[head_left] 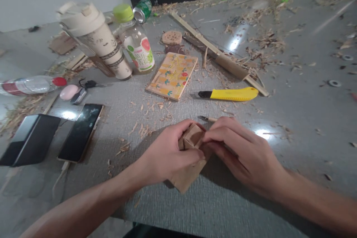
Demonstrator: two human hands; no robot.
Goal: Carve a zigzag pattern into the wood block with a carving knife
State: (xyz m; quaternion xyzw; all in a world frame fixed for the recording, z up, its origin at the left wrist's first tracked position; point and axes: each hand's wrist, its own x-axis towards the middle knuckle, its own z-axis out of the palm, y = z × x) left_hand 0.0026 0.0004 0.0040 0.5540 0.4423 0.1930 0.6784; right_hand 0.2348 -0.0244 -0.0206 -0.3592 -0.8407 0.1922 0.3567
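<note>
My left hand [173, 152] is closed around a small carved wooden block [193, 135], with the thumb across its near side and fingers behind it. A flat, square-cornered tan piece [184, 182] shows below the block; whether it is joined to it I cannot tell. At the block's right edge, my right hand [242, 148] has its fingertips pressed together, and what lies between them is hidden. Just behind those knuckles is a thin tool [208, 118] with a dark tip and pale handle, partly covered. Beyond it lies a yellow utility knife [234, 94].
A painted wooden board [173, 75], a tumbler [97, 41], a juice bottle [138, 42] and a green can [143, 9] stand or lie farther back. On the left are a phone [81, 132], a black folded case [30, 139] and a red-capped bottle [33, 84]. Wood shavings [143, 130] litter the table.
</note>
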